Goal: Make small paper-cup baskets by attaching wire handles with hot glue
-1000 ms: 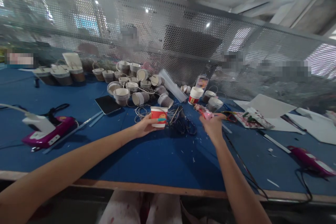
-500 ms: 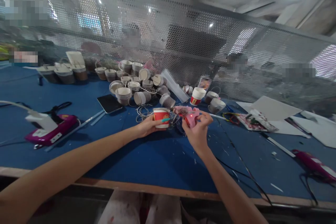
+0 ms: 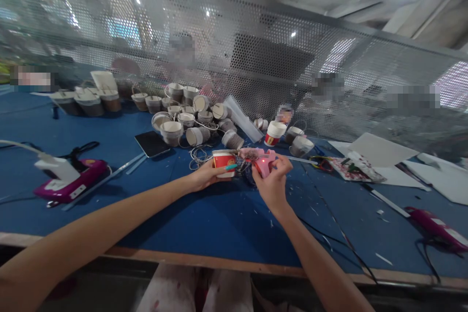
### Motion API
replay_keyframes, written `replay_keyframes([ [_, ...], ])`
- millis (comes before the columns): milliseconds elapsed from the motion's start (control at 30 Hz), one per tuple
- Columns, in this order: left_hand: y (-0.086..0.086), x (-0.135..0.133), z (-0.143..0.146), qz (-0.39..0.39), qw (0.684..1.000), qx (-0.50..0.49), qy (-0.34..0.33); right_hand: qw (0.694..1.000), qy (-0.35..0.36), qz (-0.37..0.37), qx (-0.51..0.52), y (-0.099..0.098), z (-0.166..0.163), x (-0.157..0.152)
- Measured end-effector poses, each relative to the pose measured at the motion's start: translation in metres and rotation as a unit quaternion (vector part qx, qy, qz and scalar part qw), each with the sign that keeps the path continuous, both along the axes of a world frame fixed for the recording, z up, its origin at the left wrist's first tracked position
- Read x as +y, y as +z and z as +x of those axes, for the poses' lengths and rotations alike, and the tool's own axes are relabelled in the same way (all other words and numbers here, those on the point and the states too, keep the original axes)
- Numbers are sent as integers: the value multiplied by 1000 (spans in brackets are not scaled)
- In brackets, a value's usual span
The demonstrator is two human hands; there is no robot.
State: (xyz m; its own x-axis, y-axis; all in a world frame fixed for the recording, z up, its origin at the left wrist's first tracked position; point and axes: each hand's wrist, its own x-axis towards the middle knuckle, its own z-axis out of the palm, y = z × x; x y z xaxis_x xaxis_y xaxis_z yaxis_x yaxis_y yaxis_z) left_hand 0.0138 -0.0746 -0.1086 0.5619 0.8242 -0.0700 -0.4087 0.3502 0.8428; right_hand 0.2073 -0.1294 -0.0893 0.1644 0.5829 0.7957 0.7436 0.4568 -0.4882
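My left hand point(image 3: 205, 176) is wrapped round a red and white paper cup point(image 3: 221, 160), held above the blue table. In my right hand point(image 3: 272, 183) is a pink hot glue gun point(image 3: 263, 161) with a small red light and a clear glue stick point(image 3: 303, 160) sticking out of its back. The gun's nozzle end points left at the cup's rim; whether it touches the rim I cannot tell. Grey cord point(image 3: 199, 157) lies in loose loops behind the cup. Many cord-wrapped cups point(image 3: 171, 131) stand and lie in a heap beyond my hands.
A black phone point(image 3: 151, 144) lies left of the heap. Purple power strips point(image 3: 82, 183) rest at left and right. Another red and white cup point(image 3: 274, 134) stands behind the glue gun. White sheets point(image 3: 382, 148) lie at right, and a perforated metal screen point(image 3: 219, 58) closes the back.
My right hand has shifted the glue gun slightly left, closer over the cup's rim. My left hand and the cup have hardly moved.
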Motion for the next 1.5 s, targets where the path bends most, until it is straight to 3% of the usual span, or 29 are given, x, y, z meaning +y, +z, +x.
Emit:
replay_keyframes([
  [333,4,-1,-2,-6,1000,-4,-3,998,-32,19,-46,-4,4,2],
  [1100,0,2,-5,-12,999,-35,-17,996,-68,-16,-56,-3,9,3],
  [1367,-4,4,-5,-7,999,-36,-17,995,-81,-39,-45,-5,9,3],
  [1500,-2,3,-8,-5,999,-34,-25,990,-109,-95,-7,-2,11,2],
])
